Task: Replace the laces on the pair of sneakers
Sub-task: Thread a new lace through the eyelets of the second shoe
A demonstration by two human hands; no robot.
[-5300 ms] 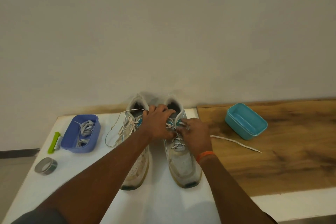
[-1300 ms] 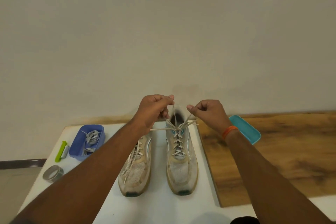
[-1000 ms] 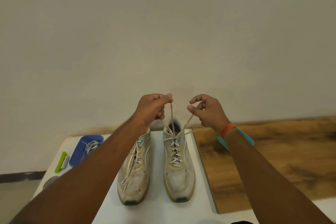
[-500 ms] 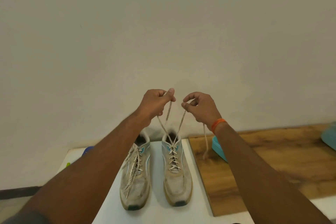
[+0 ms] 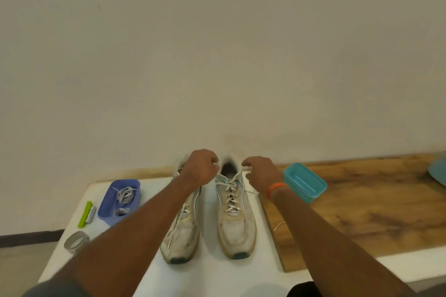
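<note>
Two worn white sneakers stand side by side on the white table, toes toward me. The left sneaker (image 5: 181,231) has loose laces trailing down its front. The right sneaker (image 5: 237,226) is laced up to its collar. My left hand (image 5: 201,167) is a closed fist over the collars, with one end of the right sneaker's lace (image 5: 230,196) running up into it. My right hand (image 5: 259,172) hovers beside the right sneaker's collar, fingers curled in a pinch on the other end. That end runs under my wrist, and its tip (image 5: 277,224) lies on the wooden board.
A purple tub (image 5: 131,185) with spare laces sits on the left of the table (image 5: 210,272), with a green tool (image 5: 85,214) and a tape roll (image 5: 76,241) beside it. On the wooden board (image 5: 362,214) to the right stands a teal tub (image 5: 304,182). The wall is just behind the shoes.
Both hands have dropped from high above the right sneaker to its collar. The taut lace ends have gone slack. The view has tilted back down onto the table.
</note>
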